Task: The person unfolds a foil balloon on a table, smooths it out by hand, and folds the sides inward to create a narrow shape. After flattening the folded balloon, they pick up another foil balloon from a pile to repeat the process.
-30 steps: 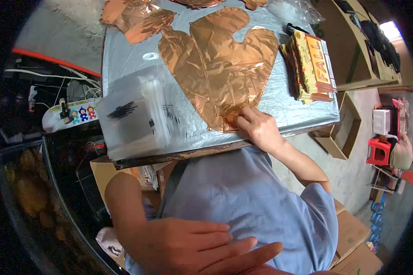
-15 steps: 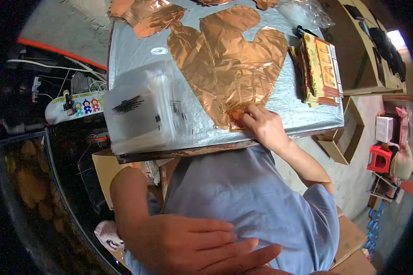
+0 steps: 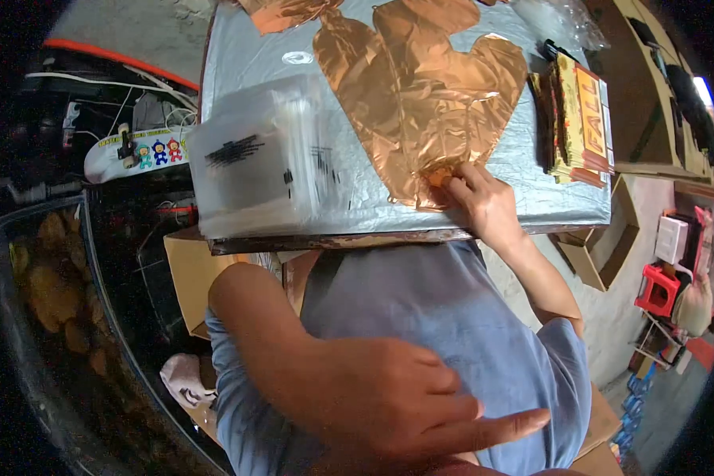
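Observation:
A flat copper-coloured foil balloon (image 3: 432,103), lobed at the far end and narrower towards me, lies wrinkled on the silver-covered table (image 3: 250,63). At its near end, the fingers of my right hand (image 3: 488,202) pinch the foil beside a small brighter orange patch. My left hand (image 3: 397,401) is raised close to the camera in front of my chest, back of the hand showing. One finger stretches out to the right while the others are bent; I see nothing held in it. To the left lies a stack of clear plastic bags (image 3: 250,170) with black print.
A stack of printed "FALL" packs (image 3: 575,119) stands on the table's right side. More copper foil (image 3: 293,9) and clear plastic (image 3: 559,20) lie at the back. A skateboard (image 3: 135,159) is at left, cardboard boxes (image 3: 603,246) and a red stool (image 3: 656,289) at right.
My left hand has shifted right, and its fingers, straighter before, are now mostly bent with one extended. My right hand keeps its pinch on the foil. The whole view has shifted slightly.

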Demonstrator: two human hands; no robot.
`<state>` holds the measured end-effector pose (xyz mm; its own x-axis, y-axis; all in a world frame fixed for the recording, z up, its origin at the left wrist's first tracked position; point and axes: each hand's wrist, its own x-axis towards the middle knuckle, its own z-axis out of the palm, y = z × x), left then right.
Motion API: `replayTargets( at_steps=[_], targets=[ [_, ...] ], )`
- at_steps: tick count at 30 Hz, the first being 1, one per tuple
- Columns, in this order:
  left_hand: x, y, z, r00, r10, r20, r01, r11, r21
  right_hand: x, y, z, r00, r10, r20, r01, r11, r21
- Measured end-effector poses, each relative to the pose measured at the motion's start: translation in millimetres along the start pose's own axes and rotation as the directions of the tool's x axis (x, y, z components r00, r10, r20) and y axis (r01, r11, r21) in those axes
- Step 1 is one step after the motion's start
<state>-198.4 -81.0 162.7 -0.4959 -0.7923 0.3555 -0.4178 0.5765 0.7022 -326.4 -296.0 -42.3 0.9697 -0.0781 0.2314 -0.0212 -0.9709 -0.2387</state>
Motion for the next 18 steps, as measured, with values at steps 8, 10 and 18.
replayTargets(
  at_steps=[8, 10, 18],
  targets=[
    [-19, -8, 32, 0.988, -0.052, -0.147, 0.044, 0.997, -0.06, 4, 19, -13, 0.99, 0.134, -0.049, -0.135, 0.991, -0.011],
    [-20, -9, 33, 0.996, -0.078, -0.049, 0.074, 0.995, -0.065, 6, 19, -19, 0.986, 0.158, -0.055, -0.158, 0.987, 0.005],
    [-25, -10, 39, 0.995, -0.026, -0.097, 0.024, 0.999, -0.022, 1, 24, -15, 0.981, 0.162, -0.111, -0.158, 0.987, 0.039]
  ],
)
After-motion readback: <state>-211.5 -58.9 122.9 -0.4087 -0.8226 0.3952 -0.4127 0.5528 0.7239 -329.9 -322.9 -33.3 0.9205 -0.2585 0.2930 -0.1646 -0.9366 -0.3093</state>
